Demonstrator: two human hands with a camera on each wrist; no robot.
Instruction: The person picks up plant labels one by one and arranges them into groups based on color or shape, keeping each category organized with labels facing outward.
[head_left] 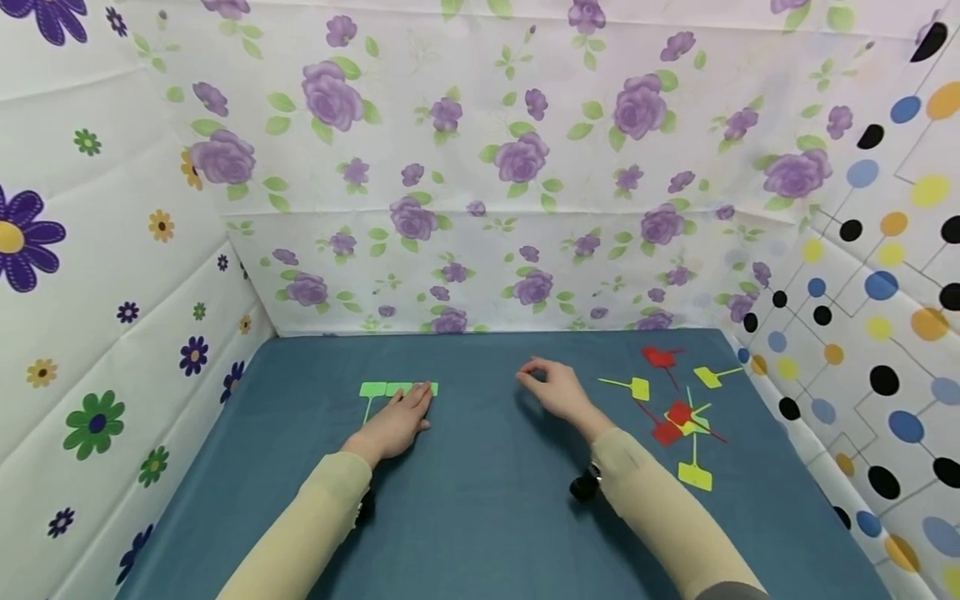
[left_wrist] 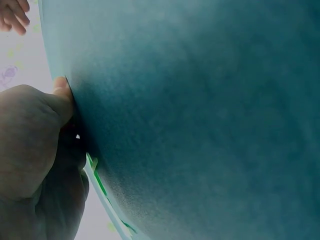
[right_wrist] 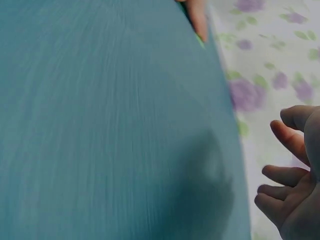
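Note:
A row of flat green plastic tags (head_left: pixel 372 389) with thin stems lies at the left of the table. My left hand (head_left: pixel 393 427) rests on the right part of this row, its fingers extended over the tags and hiding some of them. In the left wrist view, the edge of a green tag (left_wrist: pixel 100 181) shows beside the left hand (left_wrist: pixel 30 142). Apart from everything, my right hand (head_left: pixel 558 390) hovers above the cloth with loosely bent fingers. Nothing is visible between the fingertips of the right hand (right_wrist: pixel 295 180) in the right wrist view.
At the table's right lie scattered yellow tags (head_left: pixel 695 476) and red tags (head_left: pixel 660 357), some overlapping in a small pile. Blue-grey cloth (head_left: pixel 480 500) covers the table. Patterned sheets enclose it, with a floral one (head_left: pixel 480 267) behind and others at both sides.

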